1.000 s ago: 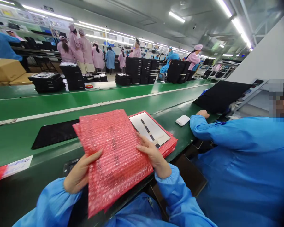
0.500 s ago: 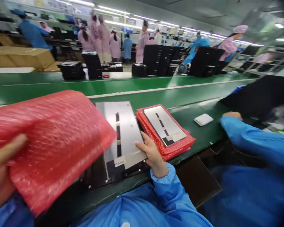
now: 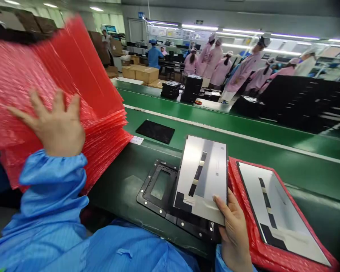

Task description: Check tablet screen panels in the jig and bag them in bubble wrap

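My right hand [image 3: 235,226] grips the lower right edge of a silver-backed display panel [image 3: 204,173], tilted above a black frame [image 3: 155,204] with a rectangular opening. At the left, my left hand [image 3: 55,126] lies with fingers spread against a tall stack of red bubble-wrap bags [image 3: 104,139]. Beside my right hand, a second silver-backed panel [image 3: 283,211] rests on red bubble wrap [image 3: 243,219]. The lower part of the black frame is partly hidden by the held panel.
A dark flat panel [image 3: 155,131] lies on the green conveyor [image 3: 232,145] beyond the frame. Black tray stacks [image 3: 191,88] and cardboard boxes [image 3: 141,73] stand across the line. Several people in pink and blue coats are in the background.
The view has swung left. My left hand has gone from holding a red bubble-wrap bag to lying spread on the bag stack. My right hand still holds the display panel.
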### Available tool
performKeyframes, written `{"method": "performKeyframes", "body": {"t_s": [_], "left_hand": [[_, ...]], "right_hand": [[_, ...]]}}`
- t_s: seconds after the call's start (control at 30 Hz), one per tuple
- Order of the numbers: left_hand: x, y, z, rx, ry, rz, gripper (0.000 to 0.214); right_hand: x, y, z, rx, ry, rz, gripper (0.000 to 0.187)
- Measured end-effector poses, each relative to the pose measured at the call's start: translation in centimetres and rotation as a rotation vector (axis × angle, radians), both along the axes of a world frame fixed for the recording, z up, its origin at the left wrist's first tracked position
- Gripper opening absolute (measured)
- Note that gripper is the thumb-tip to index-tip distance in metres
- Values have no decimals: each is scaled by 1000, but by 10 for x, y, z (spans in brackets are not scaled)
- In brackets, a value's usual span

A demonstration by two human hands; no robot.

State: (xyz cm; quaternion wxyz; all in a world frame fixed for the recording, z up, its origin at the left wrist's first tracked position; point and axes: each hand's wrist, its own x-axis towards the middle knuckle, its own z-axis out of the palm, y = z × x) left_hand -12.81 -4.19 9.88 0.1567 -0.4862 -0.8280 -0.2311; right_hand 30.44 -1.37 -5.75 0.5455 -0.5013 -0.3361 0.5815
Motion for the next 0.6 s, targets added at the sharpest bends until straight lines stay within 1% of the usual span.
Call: {"method": "performKeyframes", "body": {"t_s": [0.07,0.1,0.17,0.2,0.23,0.27,0.3,0.33,0.37,0.4,0.47,0.5,0.53,0.6], "left_hand": [[2,19,-10,-77,19,105,55],[3,23,-15,-119,4,127,61],[9,23,-25,-146,9,105,76],[14,22,-29,-112,44,76,81],[19,20,-34,-52,88,33,82],[25,19,-38,23,121,-40,80],[33,20,-43,93,120,-148,76],[40,22,-49,139,68,-287,72],[49,25,-56,152,-42,-440,70],[58,29,-63,128,-200,-592,69],[76,37,-78,-2,-588,-845,76],[84,41,-85,-63,-784,-935,83],[92,45,-90,-85,-974,-1004,89],[104,50,-98,-45,-1327,-1086,95]], "right_hand": [[3,-1,0,-25,-15,9,76],[4,-1,0,-40,-24,5,77],[6,-1,-1,-78,-36,-21,76],[7,-1,-1,-94,-34,-33,76],[7,-1,-1,-103,-25,-35,75],[6,-2,-1,-107,-8,-20,75],[5,-3,-1,-107,18,11,75],[2,-5,0,-105,52,53,76],[-1,-7,1,-105,94,102,77],[-5,-10,1,-112,141,150,77],[-13,-18,1,-145,230,236,74],[-18,-21,0,-167,267,283,71],[-22,-24,-1,-189,298,335,68],[-30,-29,-6,-224,349,454,63]]}}
